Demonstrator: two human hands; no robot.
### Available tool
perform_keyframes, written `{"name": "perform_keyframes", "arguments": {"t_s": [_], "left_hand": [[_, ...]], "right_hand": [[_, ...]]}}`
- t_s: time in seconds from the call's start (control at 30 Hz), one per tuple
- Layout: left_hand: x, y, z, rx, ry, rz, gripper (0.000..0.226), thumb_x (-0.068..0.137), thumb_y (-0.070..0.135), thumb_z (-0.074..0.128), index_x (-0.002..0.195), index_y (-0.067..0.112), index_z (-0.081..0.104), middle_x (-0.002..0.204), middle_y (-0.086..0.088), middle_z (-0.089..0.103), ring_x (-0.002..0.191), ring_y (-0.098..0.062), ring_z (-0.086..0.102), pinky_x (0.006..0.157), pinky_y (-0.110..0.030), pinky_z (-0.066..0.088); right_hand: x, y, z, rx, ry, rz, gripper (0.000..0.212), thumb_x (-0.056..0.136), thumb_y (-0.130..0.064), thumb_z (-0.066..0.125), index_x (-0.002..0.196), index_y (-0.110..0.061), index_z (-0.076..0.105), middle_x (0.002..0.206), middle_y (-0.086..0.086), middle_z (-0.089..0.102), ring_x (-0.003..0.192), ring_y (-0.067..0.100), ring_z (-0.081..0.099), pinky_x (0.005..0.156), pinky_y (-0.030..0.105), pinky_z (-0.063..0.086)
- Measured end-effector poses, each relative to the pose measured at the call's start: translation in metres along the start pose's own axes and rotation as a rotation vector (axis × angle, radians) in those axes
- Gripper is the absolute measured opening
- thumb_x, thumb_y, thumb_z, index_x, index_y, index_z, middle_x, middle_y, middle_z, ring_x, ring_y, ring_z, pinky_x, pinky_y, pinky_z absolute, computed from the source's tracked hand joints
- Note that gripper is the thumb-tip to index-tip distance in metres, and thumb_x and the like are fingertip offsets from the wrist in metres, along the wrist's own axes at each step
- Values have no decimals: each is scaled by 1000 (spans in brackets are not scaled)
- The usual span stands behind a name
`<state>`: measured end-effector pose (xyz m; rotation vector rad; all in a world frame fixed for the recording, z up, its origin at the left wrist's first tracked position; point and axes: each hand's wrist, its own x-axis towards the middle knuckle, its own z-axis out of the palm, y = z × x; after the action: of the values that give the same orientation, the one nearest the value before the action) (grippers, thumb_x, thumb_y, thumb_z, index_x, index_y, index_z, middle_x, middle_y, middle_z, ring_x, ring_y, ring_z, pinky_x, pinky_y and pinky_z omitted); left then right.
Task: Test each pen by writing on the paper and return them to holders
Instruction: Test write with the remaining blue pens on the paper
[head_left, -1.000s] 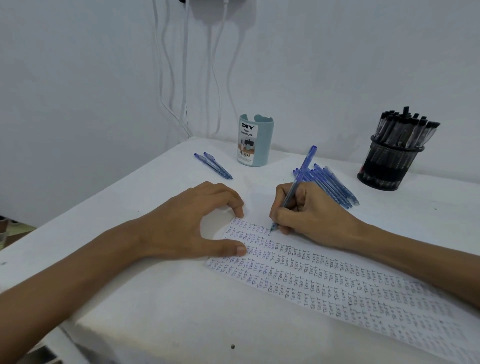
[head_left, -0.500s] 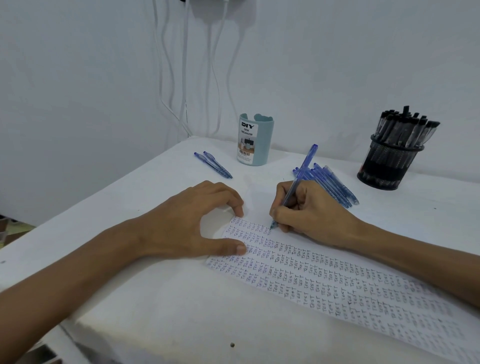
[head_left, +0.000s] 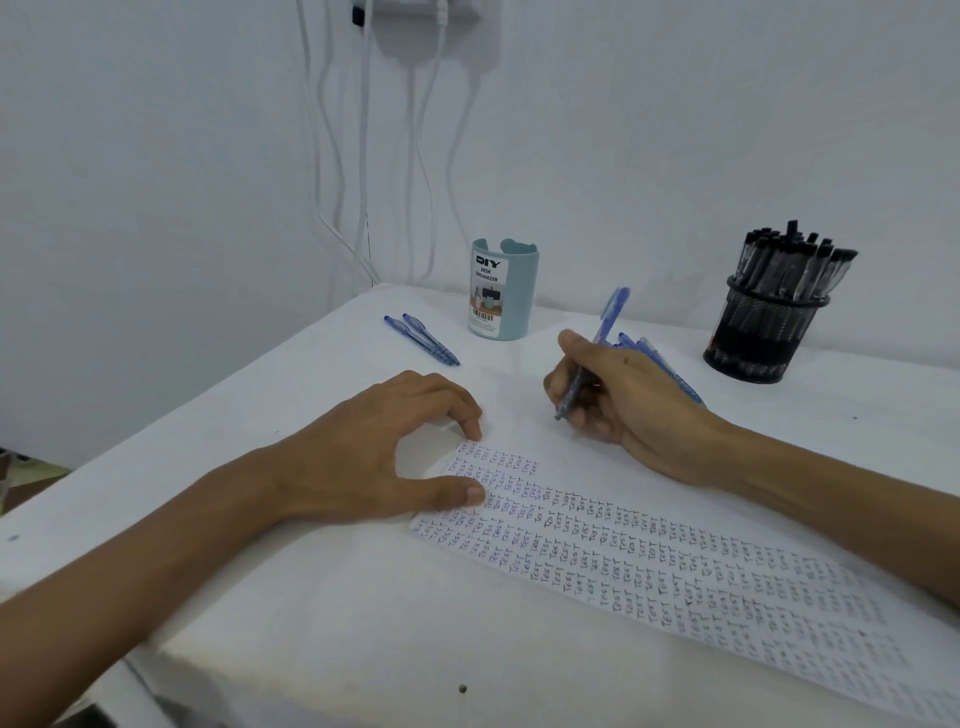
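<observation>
The left hand (head_left: 363, 457) stays arched and grasps nothing, thumb and forefinger pressing the end of the thin paper (head_left: 649, 566) with its rows of tiny "TEST". Right of the smooth teal holder (head_left: 501, 291), the right hand (head_left: 628, 400) grips the slim blue pen (head_left: 597, 348), its tip now drawn back from the writing. The black mesh holder (head_left: 763, 332) stands far right.

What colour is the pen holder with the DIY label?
The cylindrical plastic holder is pale teal, seen best in the head view.

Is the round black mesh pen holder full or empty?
Full. The round black mesh pen holder stands upright, packed with black-capped pens whose tops crowd above its rim.
</observation>
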<state>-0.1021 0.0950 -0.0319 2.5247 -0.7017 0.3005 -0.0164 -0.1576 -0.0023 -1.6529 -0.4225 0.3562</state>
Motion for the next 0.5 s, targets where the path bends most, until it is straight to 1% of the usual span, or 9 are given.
{"name": "perform_keyframes", "arguments": {"t_s": [0.03,0.07,0.1,0.17,0.23,0.3,0.37,0.5], "left_hand": [[0,-1,0,-4,4,3,49,82,72,65,117,38,63,132,26,56,131,-9,51,108,-34,43],[0,-2,1,-7,7,6,47,84,71,64,117,38,63,132,25,56,131,-9,51,108,-34,43],[0,-3,1,-11,9,9,45,85,69,63,117,38,63,132,25,57,131,-9,51,108,-33,43],[1,-4,1,-17,8,16,43,87,67,63,117,37,63,132,24,57,132,-10,51,108,-33,43],[1,-5,1,-19,5,22,42,87,66,63,117,37,63,132,24,58,132,-10,51,108,-33,43],[1,-5,1,-19,5,26,41,88,66,63,117,37,63,131,24,58,132,-10,51,108,-33,42],[1,-5,1,-21,8,30,41,88,65,63,117,37,64,131,23,59,132,-11,52,109,-35,43],[1,-6,1,-18,11,36,40,88,65,63,117,38,63,131,23,59,132,-12,51,108,-37,44]], "right_hand": [[1,-2,-4,-58,-6,-44,32,103,-31,55,82,-10,69,76,8,63,56,13,51,58,24,40],[4,-4,-8,-115,-3,-82,21,101,-25,60,93,-7,68,76,8,64,54,13,52,53,21,40],[6,-8,-12,-155,18,-101,18,98,-22,65,102,-5,65,74,9,66,52,14,53,48,19,41],[10,-14,-20,-167,87,-99,28,95,-27,68,109,-4,57,71,9,68,49,17,56,44,19,44],[15,-17,-25,-103,141,-47,31,101,-37,58,104,-6,55,68,10,68,47,19,59,45,20,47],[17,-19,-29,-54,176,15,33,105,-39,50,95,-8,53,67,13,68,45,21,58,43,21,48],[22,-19,-34,-48,194,32,31,104,-37,54,90,-9,53,67,15,69,43,19,55,41,20,46],[29,-18,-44,-115,232,37,33,99,-35,64,80,-9,58,63,14,64,37,15,42,36,19,38]]}}
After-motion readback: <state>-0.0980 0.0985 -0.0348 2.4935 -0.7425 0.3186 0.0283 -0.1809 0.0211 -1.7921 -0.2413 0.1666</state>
